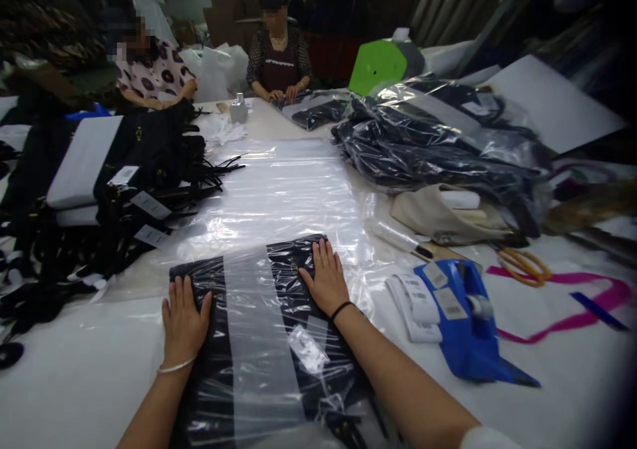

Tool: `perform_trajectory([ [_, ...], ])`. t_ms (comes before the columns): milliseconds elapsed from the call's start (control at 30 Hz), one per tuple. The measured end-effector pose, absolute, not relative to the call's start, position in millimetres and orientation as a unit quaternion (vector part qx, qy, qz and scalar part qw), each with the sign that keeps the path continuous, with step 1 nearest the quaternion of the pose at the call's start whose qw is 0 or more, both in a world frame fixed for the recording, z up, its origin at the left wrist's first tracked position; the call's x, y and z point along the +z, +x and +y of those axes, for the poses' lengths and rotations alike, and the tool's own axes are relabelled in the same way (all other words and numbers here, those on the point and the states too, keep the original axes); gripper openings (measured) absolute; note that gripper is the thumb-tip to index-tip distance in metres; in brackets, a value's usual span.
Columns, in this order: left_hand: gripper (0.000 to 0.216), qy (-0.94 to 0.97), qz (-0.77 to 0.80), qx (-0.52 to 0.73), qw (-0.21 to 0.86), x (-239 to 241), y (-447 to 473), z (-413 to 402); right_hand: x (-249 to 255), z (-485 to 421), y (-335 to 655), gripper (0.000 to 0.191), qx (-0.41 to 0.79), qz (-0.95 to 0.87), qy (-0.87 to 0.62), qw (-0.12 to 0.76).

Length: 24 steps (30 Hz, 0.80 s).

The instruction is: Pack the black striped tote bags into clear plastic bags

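A black bag with a white paper band lies flat inside a clear plastic bag in front of me. My left hand rests on its upper left edge, fingers stretched out. On the upper right corner lies my right hand, also flat with the fingers spread. A white tag shows through the plastic below my right hand. Beyond the package, a stack of empty clear plastic bags covers the middle of the table.
Black bags with tags are piled at the left, wrapped ones at the right. Near my right arm stand a blue tape dispenser, label rolls, orange-handled scissors and a pink ribbon. Two people sit across the table.
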<state>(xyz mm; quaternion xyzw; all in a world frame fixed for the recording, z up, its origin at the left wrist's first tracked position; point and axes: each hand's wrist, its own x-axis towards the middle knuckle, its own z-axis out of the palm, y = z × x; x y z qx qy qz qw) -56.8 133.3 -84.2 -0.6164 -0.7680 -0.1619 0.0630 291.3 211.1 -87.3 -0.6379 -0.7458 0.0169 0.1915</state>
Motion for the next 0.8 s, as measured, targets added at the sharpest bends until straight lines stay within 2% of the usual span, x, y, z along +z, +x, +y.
perform_trajectory([
  [533, 0.077, -0.607, -0.777, -0.164, 0.027, -85, -59, 133, -86, 211, 287, 0.076, 0.05, -0.745, -0.646, 0.16],
  [700, 0.077, -0.616, -0.772, -0.139, -0.07, -58, -75, 140, -75, 215, 306, 0.077, 0.101, -0.771, -0.612, 0.142],
  [800, 0.07, -0.635, -0.753, -0.128, -0.117, -38, -88, 103, -66, 178, 326, 0.076, 0.097, -0.791, -0.583, 0.159],
])
